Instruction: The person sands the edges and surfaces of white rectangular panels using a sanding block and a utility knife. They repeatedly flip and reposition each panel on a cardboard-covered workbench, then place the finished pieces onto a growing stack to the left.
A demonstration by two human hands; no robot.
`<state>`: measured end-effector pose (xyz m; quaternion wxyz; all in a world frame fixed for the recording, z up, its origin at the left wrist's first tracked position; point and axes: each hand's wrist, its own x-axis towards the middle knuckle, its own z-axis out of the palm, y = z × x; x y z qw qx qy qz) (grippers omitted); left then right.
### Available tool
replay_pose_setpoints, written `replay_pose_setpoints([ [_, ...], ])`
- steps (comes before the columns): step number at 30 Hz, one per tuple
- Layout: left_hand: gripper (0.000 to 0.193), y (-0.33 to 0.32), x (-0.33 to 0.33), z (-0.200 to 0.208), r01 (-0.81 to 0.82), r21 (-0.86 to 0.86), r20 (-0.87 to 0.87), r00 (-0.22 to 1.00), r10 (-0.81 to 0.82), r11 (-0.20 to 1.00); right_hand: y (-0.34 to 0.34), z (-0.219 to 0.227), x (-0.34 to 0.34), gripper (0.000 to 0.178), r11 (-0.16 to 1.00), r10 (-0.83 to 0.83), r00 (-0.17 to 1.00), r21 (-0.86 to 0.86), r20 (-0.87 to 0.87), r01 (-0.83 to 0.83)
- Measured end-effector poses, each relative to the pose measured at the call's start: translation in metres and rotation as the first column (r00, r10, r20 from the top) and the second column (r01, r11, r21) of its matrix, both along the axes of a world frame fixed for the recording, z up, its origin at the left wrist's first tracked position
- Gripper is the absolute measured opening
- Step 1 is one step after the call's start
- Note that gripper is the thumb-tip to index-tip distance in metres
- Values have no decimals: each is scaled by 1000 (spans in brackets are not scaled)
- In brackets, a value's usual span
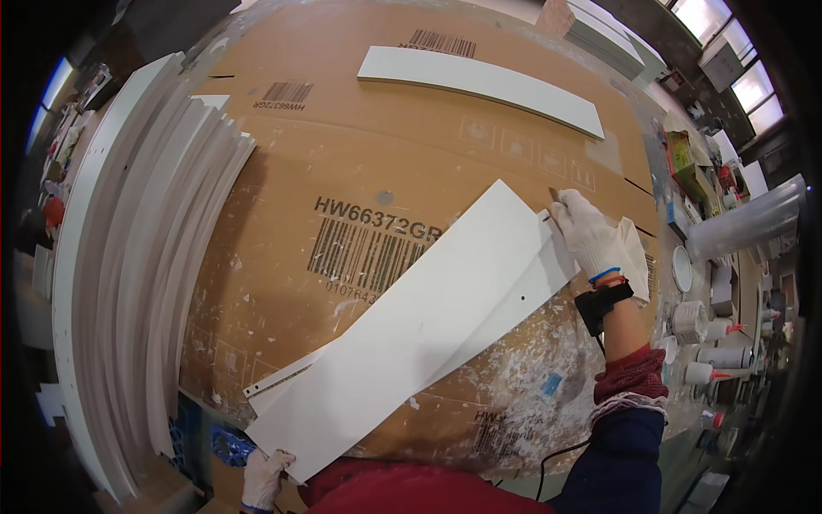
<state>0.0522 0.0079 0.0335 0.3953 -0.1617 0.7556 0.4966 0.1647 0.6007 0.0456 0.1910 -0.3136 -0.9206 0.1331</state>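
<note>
Head view. Landmark: the top white panel (398, 338), lying flat and slanting from near the wearer's body up to the right.

Left hand (264, 481), gloved: closed on the near-left corner of the top white panel, fingertips on its face; the grip underneath is hidden.

Right hand (584, 230), gloved, dark strap (604, 301) at the wrist: just right of the top white panel's far end, fingers curled at the end of the lower white panel (538, 276). A small brown item (555, 195) shows at the fingertips; whether it is gripped, cannot tell. White cloth (634, 257) hangs beside this hand; its hold also unclear.

Lower white panel: under the top white panel at a slight angle, mostly covered by it, showing along both long sides; one dark hole in the right portion.

Surroundings, all relative to the top white panel. Underneath: printed cardboard sheet (385, 154), smeared white on the near right. Left: a row of white boards (141, 257) on edge, tightly packed, bounding that side. Beyond: a single white board (484, 86), lying apart. Far right, past the cardboard: stacked panels (595, 38). Right, past the right hand: clear plastic roll (747, 221) and red-tipped glue bottles (700, 373), crowding the table's side. Near left, by the left hand: blue plastic crate (231, 447). Near right: dark cable (543, 475).
</note>
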Motion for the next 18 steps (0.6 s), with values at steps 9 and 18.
replay_pose_setpoints([
  [9, 26, 35, -18, 41, 553, -220, 258, 827, -499, 803, -47, -16, -37, 14, 970, 104, 967, 190, 231, -150],
  [18, 55, 49, -25, 61, 732, -422, 333, 674, -659, 535, -276, -24, -48, 29, 677, 554, 778, 383, 297, -629],
])
